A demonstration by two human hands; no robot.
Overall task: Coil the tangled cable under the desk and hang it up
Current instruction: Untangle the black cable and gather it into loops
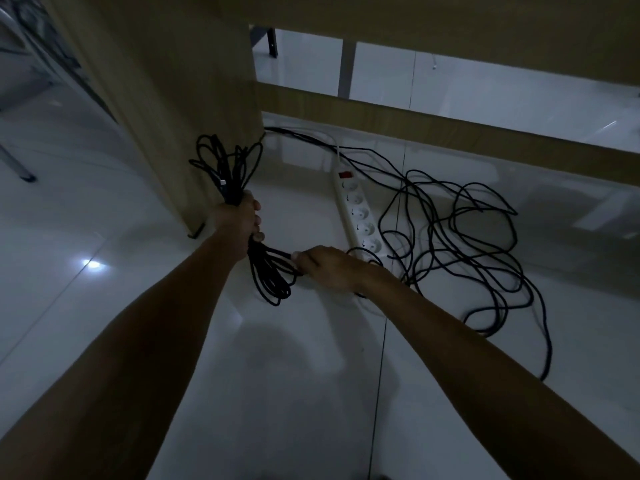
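A long black cable runs through both of my hands. My left hand [240, 220] is closed around the middle of a coiled bundle [270, 271], whose loops stick out above and below the fist. My right hand [329, 268] pinches the cable just right of the lower loops. The rest of the cable lies in a loose tangle [460, 244] on the white tiled floor to the right, under the wooden desk [450, 133]. One strand trails toward me at the right.
A white power strip [356, 216] with a red switch lies on the floor between my hands and the tangle. The desk's side panel [180, 98] stands just behind my left hand. A chair leg [20, 168] shows at far left.
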